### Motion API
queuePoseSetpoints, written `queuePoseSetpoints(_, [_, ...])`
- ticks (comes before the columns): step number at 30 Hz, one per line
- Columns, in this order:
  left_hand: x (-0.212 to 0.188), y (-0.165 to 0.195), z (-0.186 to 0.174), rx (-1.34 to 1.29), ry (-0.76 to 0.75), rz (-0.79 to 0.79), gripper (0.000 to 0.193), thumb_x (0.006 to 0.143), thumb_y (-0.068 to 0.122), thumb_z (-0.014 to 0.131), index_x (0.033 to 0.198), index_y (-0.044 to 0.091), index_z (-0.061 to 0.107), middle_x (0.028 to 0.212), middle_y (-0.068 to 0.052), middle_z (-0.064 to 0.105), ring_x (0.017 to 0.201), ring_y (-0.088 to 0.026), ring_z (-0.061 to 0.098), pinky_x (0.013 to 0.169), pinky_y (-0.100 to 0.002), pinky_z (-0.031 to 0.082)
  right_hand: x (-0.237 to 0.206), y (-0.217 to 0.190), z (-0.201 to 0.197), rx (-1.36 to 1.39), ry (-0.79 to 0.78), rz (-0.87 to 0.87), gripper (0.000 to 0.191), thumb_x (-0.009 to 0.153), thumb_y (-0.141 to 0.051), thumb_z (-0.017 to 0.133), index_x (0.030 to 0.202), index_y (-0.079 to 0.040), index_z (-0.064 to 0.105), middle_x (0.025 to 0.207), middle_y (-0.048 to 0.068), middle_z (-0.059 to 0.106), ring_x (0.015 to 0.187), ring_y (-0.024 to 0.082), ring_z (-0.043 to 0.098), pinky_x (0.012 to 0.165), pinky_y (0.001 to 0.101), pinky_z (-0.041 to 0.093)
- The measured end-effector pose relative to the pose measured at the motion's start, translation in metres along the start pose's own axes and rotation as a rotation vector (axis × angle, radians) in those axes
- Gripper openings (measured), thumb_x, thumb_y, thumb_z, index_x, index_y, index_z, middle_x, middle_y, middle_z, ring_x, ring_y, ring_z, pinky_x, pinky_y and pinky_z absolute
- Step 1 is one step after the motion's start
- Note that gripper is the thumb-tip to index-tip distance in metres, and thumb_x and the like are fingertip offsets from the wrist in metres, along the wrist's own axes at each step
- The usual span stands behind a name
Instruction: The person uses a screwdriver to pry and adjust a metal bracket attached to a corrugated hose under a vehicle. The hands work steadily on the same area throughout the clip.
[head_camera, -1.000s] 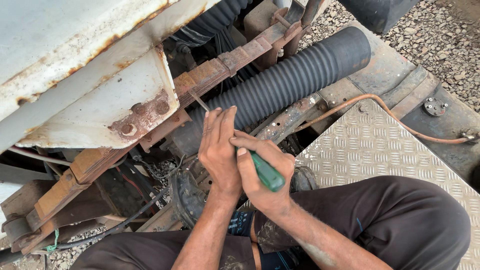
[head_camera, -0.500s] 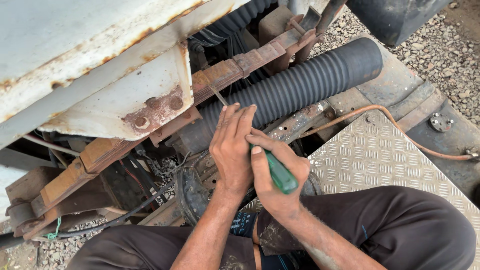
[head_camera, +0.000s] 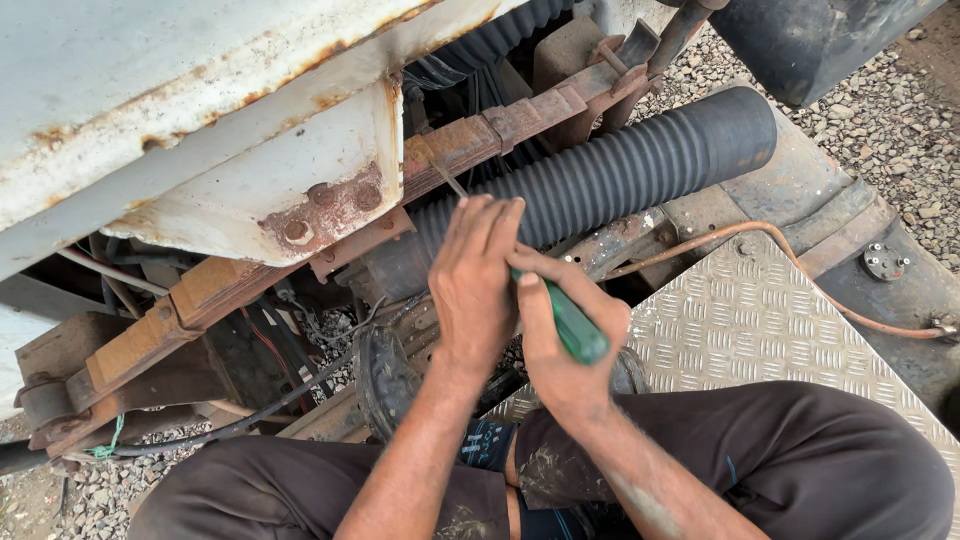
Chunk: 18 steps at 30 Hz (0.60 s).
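Screwdriver (head_camera: 570, 322): green handle, thin metal shaft running up and left toward the rusty leaf spring (head_camera: 470, 140); tip lay against the spring's edge, just beside the white bracket (head_camera: 290, 190). Held between both hands, above the hose.

Right hand (head_camera: 565, 345): closed around the green handle, thumb laid along it, butt of the handle showing past the fingers.

Left hand (head_camera: 475, 285): fingers straight and together, laid flat over the shaft near the handle; whether it gripped the shaft could not be told.

Hose (head_camera: 640, 165): black, ribbed, thick; ran from beneath the hands up to the right, open end near the gravel.

Bracket: white painted steel, rust around three bolt heads, fixed under the white body panel (head_camera: 150, 90).

Plate (head_camera: 750, 320): checker-pattern metal, right of the hands, an orange tube (head_camera: 800, 265) lying across its upper edge.

Trousers (head_camera: 780, 450): dark, on the person's bent legs at the bottom of view.

Gravel (head_camera: 900, 120): grey, upper right.
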<state>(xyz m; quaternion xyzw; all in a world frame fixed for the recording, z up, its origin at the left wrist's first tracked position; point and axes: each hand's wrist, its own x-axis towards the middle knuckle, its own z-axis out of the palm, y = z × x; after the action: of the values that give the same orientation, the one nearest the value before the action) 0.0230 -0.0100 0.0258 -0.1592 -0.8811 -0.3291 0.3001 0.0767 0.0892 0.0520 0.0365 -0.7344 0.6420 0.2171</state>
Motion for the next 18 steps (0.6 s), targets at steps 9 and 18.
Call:
queuePoseSetpoints(9, [-0.002,0.001,0.006,0.034,-0.013,0.003,0.044,0.083,-0.007,0.066,0.127,-0.002,0.064,0.128,-0.019,0.068,0.130,-0.038,0.062,0.119,-0.051,0.046,0.003,0.004,-0.004,0.021,0.024,0.037,0.021,0.100,-0.003,0.060,0.114,0.005,0.073,0.103,0.009,0.077,0.093,0.009,0.069,0.084,0.0246,0.057])
queuePoseSetpoints(18, [0.007,-0.013,0.007,0.047,-0.095,0.072,0.049,0.083,-0.009,0.066,0.132,-0.001,0.063,0.136,-0.018,0.065,0.134,-0.037,0.058,0.120,-0.051,0.042,0.019,0.021,0.001,0.080,0.098,0.182,0.025,0.097,-0.007,0.059,0.112,0.001,0.077,0.086,0.005,0.074,0.076,0.008,0.066,0.071,0.0235,0.055])
